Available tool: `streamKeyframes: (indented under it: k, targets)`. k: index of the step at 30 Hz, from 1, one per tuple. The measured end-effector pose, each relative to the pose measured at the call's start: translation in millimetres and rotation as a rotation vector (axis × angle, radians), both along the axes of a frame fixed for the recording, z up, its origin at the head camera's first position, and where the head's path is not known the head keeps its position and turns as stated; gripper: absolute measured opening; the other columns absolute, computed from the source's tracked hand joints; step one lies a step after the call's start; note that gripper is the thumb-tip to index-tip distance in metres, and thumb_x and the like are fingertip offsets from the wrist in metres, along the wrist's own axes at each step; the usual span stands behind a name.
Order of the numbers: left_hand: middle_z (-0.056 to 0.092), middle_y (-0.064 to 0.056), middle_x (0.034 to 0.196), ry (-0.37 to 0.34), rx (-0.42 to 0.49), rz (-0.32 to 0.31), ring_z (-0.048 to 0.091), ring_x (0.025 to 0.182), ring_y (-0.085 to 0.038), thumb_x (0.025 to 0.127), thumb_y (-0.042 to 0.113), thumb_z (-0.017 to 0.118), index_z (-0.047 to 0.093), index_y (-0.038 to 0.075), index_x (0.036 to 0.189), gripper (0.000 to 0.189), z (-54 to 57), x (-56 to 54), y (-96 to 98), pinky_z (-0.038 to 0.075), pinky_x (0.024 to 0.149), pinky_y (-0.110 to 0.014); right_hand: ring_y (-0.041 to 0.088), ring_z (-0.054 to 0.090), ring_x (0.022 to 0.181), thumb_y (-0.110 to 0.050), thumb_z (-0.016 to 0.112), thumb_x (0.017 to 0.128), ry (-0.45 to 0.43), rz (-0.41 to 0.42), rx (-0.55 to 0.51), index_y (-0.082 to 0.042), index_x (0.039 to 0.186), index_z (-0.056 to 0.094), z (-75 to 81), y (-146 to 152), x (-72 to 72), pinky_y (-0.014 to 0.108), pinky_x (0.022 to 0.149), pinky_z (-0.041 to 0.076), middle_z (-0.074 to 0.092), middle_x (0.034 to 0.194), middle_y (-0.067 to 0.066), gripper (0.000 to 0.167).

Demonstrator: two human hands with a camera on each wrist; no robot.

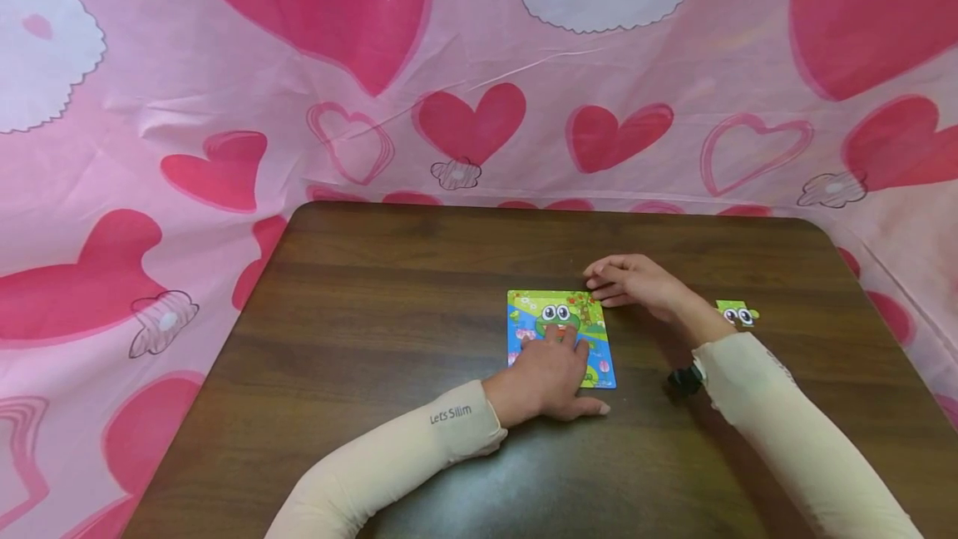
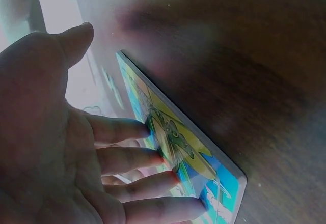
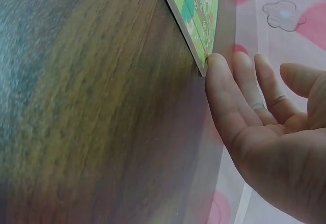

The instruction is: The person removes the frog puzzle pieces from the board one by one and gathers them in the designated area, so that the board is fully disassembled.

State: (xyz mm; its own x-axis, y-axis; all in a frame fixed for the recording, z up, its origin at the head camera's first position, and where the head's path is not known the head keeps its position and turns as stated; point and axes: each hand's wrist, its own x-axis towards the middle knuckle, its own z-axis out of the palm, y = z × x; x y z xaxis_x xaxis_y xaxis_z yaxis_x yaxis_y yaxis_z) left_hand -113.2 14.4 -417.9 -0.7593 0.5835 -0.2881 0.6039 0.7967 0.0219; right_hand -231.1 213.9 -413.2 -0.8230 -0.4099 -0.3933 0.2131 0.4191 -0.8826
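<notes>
A frog picture puzzle point(image 1: 596, 328) in green and blue lies flat on the wooden table, framed by a thin board edge. My left hand point(image 1: 550, 373) rests on its lower middle, fingers spread straight and thumb out to the right past the board; the left wrist view shows the fingertips on the printed surface. At the puzzle's top right corner is my right hand point(image 1: 636, 283), fingers loosely extended and nothing in them. In the right wrist view one fingertip point(image 3: 216, 61) is right at the board's corner point(image 3: 204, 66). The left hand covers part of the frog.
A loose puzzle piece point(image 1: 737, 314) printed with two eyes lies to the right, beside the right forearm. The brown table point(image 1: 359, 314) runs back to a pink cloth point(image 1: 479, 48) with hearts. A dark band point(image 1: 684, 379) is on the right wrist.
</notes>
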Motion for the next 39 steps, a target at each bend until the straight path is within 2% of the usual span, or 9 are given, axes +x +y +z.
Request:
streamKeyframes:
  k: [9, 13, 19, 28, 32, 36, 39]
  targets:
    - [0.044, -0.005, 0.153, 0.018, -0.016, -0.006, 0.045, 0.135, -0.026, 0.086, 0.083, 0.046, 0.045, 0.017, 0.150, 0.092, -1.0, 1.1, -1.2, 0.057, 0.088, -0.047, 0.026, 0.070, 0.110, -0.025, 0.043, 0.110, 0.008, 0.055, 0.029, 0.008, 0.137, 0.052, 1.7, -4.5, -0.9, 0.041, 0.095, 0.057, 0.062, 0.129, 0.027, 0.044]
    - [0.046, -0.005, 0.152, 0.028, -0.011, -0.008, 0.046, 0.134, -0.026, 0.087, 0.083, 0.047, 0.046, 0.016, 0.149, 0.091, -2.1, 1.2, -1.0, 0.057, 0.086, -0.047, 0.024, 0.070, 0.106, -0.024, 0.044, 0.109, 0.008, 0.083, 0.061, 0.007, 0.134, 0.055, -0.2, -9.2, -2.0, 0.041, 0.095, 0.057, 0.065, 0.124, 0.024, 0.041]
    - [0.045, -0.006, 0.153, 0.015, 0.013, -0.013, 0.046, 0.134, -0.026, 0.087, 0.082, 0.047, 0.046, 0.016, 0.150, 0.092, -1.8, 0.3, -1.1, 0.057, 0.088, -0.049, 0.027, 0.068, 0.108, -0.022, 0.047, 0.109, 0.073, 0.067, 0.078, 0.007, 0.132, 0.056, 0.0, -11.2, -3.5, 0.043, 0.097, 0.056, 0.064, 0.124, 0.026, 0.039]
    - [0.045, -0.006, 0.153, 0.015, 0.011, -0.012, 0.047, 0.133, -0.026, 0.086, 0.083, 0.047, 0.046, 0.016, 0.149, 0.092, -2.2, -1.1, -0.6, 0.057, 0.086, -0.047, 0.032, 0.065, 0.115, -0.026, 0.048, 0.108, 0.093, 0.157, 0.146, 0.002, 0.134, 0.057, 1.9, -11.9, -4.4, 0.046, 0.101, 0.054, 0.064, 0.127, 0.024, 0.040]
    - [0.045, -0.006, 0.152, 0.003, 0.014, -0.004, 0.047, 0.131, -0.026, 0.086, 0.083, 0.047, 0.046, 0.016, 0.150, 0.092, -1.8, -1.1, -0.9, 0.057, 0.086, -0.047, 0.029, 0.066, 0.111, -0.026, 0.047, 0.108, 0.120, 0.164, 0.168, 0.001, 0.133, 0.059, 0.0, -14.0, -3.8, 0.043, 0.098, 0.055, 0.065, 0.125, 0.022, 0.039]
    - [0.047, -0.005, 0.149, 0.009, 0.013, -0.001, 0.048, 0.128, -0.025, 0.086, 0.083, 0.047, 0.048, 0.016, 0.147, 0.090, -1.9, -0.4, -1.0, 0.058, 0.081, -0.044, 0.024, 0.068, 0.100, -0.026, 0.048, 0.108, 0.118, 0.201, 0.190, 0.000, 0.133, 0.060, -2.6, -17.6, -2.1, 0.038, 0.089, 0.057, 0.066, 0.120, 0.020, 0.038]
    - [0.048, -0.005, 0.147, 0.021, 0.011, -0.005, 0.048, 0.126, -0.025, 0.086, 0.083, 0.047, 0.049, 0.016, 0.146, 0.089, -1.8, -0.1, -1.0, 0.058, 0.079, -0.043, 0.024, 0.069, 0.098, -0.029, 0.050, 0.108, 0.172, 0.203, 0.221, -0.003, 0.132, 0.062, -3.5, -20.5, -1.3, 0.037, 0.086, 0.057, 0.067, 0.120, 0.018, 0.038]
